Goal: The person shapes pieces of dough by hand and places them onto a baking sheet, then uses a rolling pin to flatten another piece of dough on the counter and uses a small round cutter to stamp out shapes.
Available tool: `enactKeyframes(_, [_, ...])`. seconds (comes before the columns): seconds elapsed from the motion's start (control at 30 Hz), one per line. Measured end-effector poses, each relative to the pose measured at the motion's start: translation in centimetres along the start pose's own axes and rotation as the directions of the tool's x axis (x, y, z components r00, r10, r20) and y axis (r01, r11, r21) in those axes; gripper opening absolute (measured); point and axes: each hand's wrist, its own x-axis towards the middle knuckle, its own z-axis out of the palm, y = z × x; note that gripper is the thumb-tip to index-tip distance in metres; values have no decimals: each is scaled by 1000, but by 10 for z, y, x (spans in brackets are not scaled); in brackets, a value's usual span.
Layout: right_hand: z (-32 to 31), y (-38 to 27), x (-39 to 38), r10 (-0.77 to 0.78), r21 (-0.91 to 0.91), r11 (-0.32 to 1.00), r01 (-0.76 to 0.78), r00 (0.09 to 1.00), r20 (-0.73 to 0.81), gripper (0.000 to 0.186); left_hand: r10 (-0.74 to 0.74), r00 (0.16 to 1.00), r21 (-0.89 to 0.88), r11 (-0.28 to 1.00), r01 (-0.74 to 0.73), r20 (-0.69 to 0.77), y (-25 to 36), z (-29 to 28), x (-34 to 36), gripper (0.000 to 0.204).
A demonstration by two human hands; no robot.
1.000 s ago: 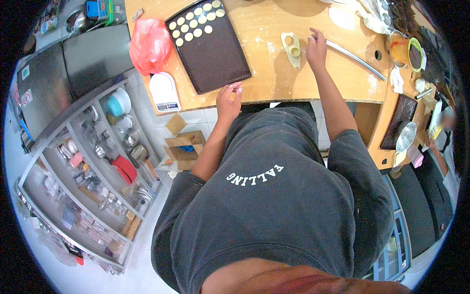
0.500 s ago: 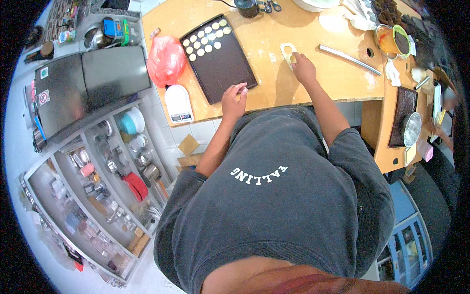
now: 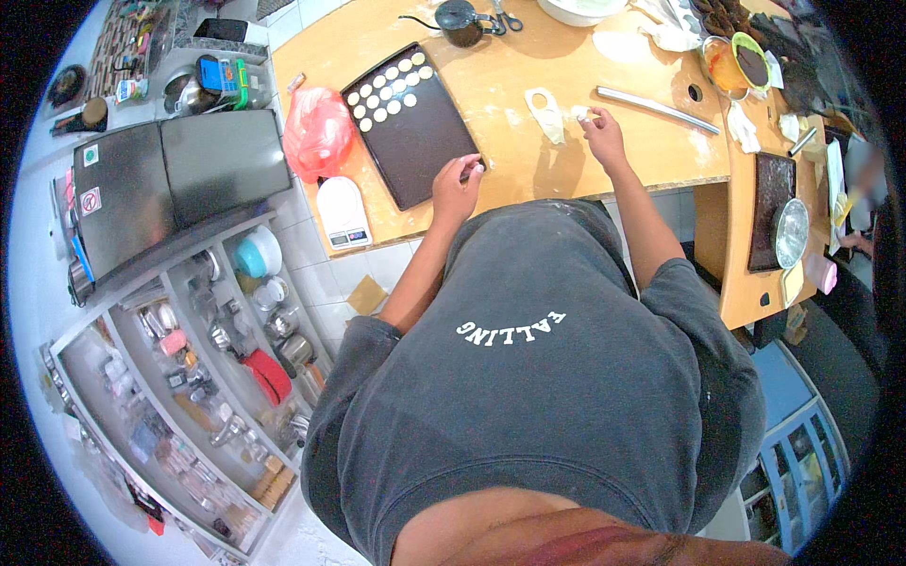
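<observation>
My right hand is closed, its fingertips pinching a small pale piece of dough just above the table. Beside it lies a flat oblong sheet of dough with a round hole near its far end. My left hand is at the near right corner of a dark baking tray. Its fingers are half curled with a gap to the thumb, and nothing shows in them. Several pale dough rounds sit in rows on the tray's far part.
Left of the tray are a red plastic bag and a white kitchen scale. A metal tube lies to the right. Farther back stand a black kettle, scissors and a white bowl. Another dark tray sits at right.
My right hand has moved right, off the dough sheet, with a pale piece in its fingertips. My left hand has shifted slightly right along the tray's near edge.
</observation>
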Motion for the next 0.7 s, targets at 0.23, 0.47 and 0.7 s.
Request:
enactKeyframes(0.23, [-48, 25, -8, -89, -226, 969, 99, 995, 54, 46, -203, 939, 169, 972, 161, 277, 22, 77, 29, 31])
enactKeyframes(0.47, [-94, 9, -14, -115, -310, 935, 172, 975, 192, 46, -540, 810, 421, 805, 419, 227, 39, 166, 55, 46])
enactKeyframes(0.7, [-139, 31, 20, -99, -368, 901, 231, 933, 345, 49, -710, 704, 299, 673, 677, 3, 65, 214, 74, 50])
